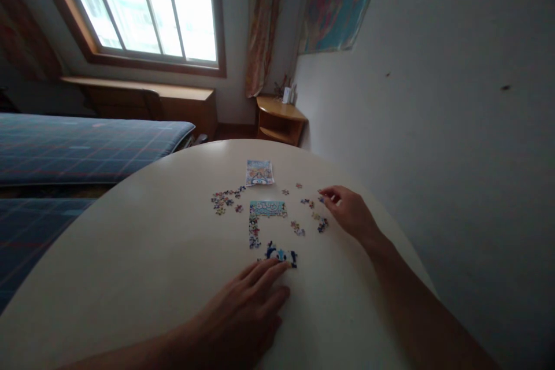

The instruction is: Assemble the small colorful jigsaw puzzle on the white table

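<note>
My left hand [255, 300] lies with its fingers stretched out, the fingertips at the lower edge of a joined blue-and-white puzzle section [281, 255]. Above that, an L-shaped part of the puzzle [267, 208] has a teal lettered strip along its top and a narrow column down its left. To the right, my right hand [344, 208] has thumb and index finger pinched around a small puzzle piece [321, 199], partly hidden by the fingers. Several loose pieces [321, 224] lie just below that hand, and a small cluster [298, 228] is nearer the middle.
A heap of loose pieces [223, 201] lies on the left of the round white table [173, 248]. The printed picture sheet [259, 173] lies at the back. Beyond stand a bed with a plaid mattress [87, 147], a corner shelf [281, 113] and a wall on the right.
</note>
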Available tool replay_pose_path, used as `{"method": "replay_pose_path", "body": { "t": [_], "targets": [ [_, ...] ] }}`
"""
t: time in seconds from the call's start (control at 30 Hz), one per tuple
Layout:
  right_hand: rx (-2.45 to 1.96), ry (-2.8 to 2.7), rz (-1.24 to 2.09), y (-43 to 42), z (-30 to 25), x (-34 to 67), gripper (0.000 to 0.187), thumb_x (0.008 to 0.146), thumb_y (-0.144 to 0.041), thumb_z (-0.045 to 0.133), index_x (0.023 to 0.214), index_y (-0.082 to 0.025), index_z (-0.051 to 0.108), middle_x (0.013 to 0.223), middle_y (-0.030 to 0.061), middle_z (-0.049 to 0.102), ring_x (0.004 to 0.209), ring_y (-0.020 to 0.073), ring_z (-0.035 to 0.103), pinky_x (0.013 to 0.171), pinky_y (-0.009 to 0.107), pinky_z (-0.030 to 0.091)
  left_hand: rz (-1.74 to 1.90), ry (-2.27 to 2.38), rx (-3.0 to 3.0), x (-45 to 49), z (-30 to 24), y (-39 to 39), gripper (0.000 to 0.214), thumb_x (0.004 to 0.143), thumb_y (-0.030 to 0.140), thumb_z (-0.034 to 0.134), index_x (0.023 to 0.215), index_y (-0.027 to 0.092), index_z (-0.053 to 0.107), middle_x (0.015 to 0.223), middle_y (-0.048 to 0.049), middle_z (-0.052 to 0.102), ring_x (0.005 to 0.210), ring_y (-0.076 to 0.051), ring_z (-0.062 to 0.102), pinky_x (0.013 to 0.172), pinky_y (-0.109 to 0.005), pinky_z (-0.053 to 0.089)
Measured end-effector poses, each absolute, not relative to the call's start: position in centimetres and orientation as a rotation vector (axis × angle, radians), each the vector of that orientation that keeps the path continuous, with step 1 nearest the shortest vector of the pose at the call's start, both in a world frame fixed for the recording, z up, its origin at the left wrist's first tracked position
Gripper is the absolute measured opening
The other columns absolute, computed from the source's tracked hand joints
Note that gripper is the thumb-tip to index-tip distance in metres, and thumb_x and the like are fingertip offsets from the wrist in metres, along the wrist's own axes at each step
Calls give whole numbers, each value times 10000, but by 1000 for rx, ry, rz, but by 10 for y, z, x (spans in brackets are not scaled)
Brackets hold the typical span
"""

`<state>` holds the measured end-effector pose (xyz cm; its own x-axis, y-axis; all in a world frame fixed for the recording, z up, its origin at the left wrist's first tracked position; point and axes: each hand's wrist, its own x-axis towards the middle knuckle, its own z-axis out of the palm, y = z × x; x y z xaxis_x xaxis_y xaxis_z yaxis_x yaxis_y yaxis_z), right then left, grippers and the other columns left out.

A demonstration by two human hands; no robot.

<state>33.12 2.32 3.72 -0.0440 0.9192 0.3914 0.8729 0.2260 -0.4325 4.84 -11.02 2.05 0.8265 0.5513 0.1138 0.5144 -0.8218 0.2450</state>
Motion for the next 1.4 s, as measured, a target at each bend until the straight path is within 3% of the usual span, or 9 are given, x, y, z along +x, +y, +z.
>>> {"method": "replay_pose_path", "body": {
  "t": [0.3, 0.6, 0.8, 0.97, 1.2, 1.4],
  "targets": [
    [-1858, -1650, 78, 41, 14, 365, 227, 820, -261, 581, 964, -182, 738, 843, 67, 742, 655, 174, 646, 665, 303, 481, 162, 854, 2807, 49, 25, -110, 366, 875, 114, 546, 1239, 125, 577, 1531, -172, 420, 1409, -368, 393, 1106, -546, 430],
    [-1832, -1787, 71, 51, -6, 361, 256, 835, -260, 590, 1027, -185, 743, 1038, 119, 728, 892, 243, 683, 841, 376, 524, 233, 883, 2826, 48, 18, -110, 375, 870, 138, 569, 1245, 154, 570, 1529, -145, 432, 1400, -362, 407, 1100, -538, 439],
    [-1778, -1871, 55, 57, -15, 364, 288, 865, -274, 579, 1100, -202, 728, 1158, 109, 707, 1082, 245, 639, 1009, 417, 472, 211, 907, 2809, 49, 20, -110, 371, 867, 135, 559, 1237, 161, 578, 1520, -146, 444, 1401, -346, 410, 1107, -530, 433],
    [-1769, -1932, 51, 58, -18, 362, 295, 892, -306, 575, 1129, -208, 723, 1192, 108, 698, 1138, 243, 614, 1039, 417, 448, 249, 880, 2835, 49, 22, -111, 372, 861, 134, 562, 1232, 156, 583, 1514, -136, 455, 1392, -347, 420, 1095, -528, 446],
    [-1774, -1945, 57, 59, -18, 362, 269, 901, -303, 578, 1106, -207, 724, 1180, 108, 700, 1131, 236, 616, 1034, 405, 446, 559, 946, 2775, 45, 16, -104, 350, 865, 144, 553, 1212, 189, 576, 1377, -91, 582, 1250, -276, 545, 1023, -469, 516],
    [-1769, -1958, 67, 57, -15, 361, 275, 908, -319, 573, 1111, -204, 718, 1185, 112, 697, 1136, 242, 612, 1023, 418, 450, 663, 1332, 2655, 39, 20, -67, 275, 936, 228, 518, 1193, 181, 607, 1225, -102, 643, 1105, -268, 601, 929, -472, 538]
  ]
}}
